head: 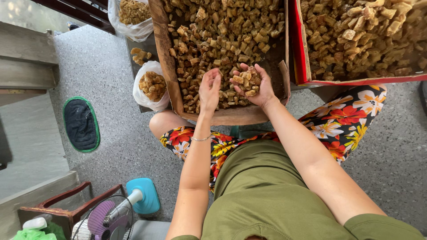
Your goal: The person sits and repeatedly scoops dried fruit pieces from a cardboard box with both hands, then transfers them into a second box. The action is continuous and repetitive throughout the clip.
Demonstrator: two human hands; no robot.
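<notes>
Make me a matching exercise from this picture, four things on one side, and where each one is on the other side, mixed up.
Things:
1. right hand
2. small white bag
3. dark mat with green edge
4. red-edged box

Places:
A. on the floor at far left
B. cupped and full of brown chunks, over the brown cardboard box
C. at upper right, filled with brown chunks
D. just left of the brown cardboard box, open and holding chunks

Pairs: 1-B, 2-D, 3-A, 4-C
</notes>
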